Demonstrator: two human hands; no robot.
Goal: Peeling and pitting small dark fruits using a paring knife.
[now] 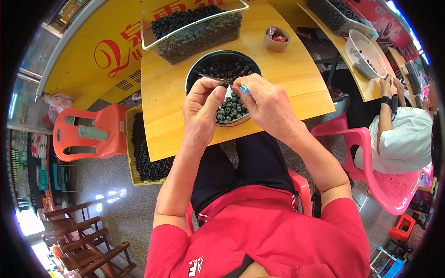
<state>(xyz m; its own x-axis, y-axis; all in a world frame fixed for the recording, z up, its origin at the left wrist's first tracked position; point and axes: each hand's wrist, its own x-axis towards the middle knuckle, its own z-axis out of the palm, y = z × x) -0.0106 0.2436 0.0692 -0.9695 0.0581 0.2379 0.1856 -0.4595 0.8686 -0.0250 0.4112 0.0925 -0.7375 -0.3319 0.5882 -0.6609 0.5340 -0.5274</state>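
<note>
Landmark: round dark bowl [197,74] of small dark round fruits, on the near edge of the yellow wooden table [287,74].

Both hands sit over the bowl's near rim, almost touching each other. Left hand [200,109]: fingers curled, thumb and forefinger pinched; a thin pale metal sliver [214,78] lies at the fingertips. What else is in the pinch is hidden, cannot tell. Right hand [266,104]: clenched round a small tool with a light-blue handle [244,89], whose tip is covered.

Relation: sliver's long axis runs roughly left-right across the bowl, slightly rising away from the right hand, near end toward the blue handle. Both hands are equally close.

Beyond the bowl: clear bin [199,39] of the same fruits. Left of it, below table level: yellow crate [131,139], also filled.
</note>
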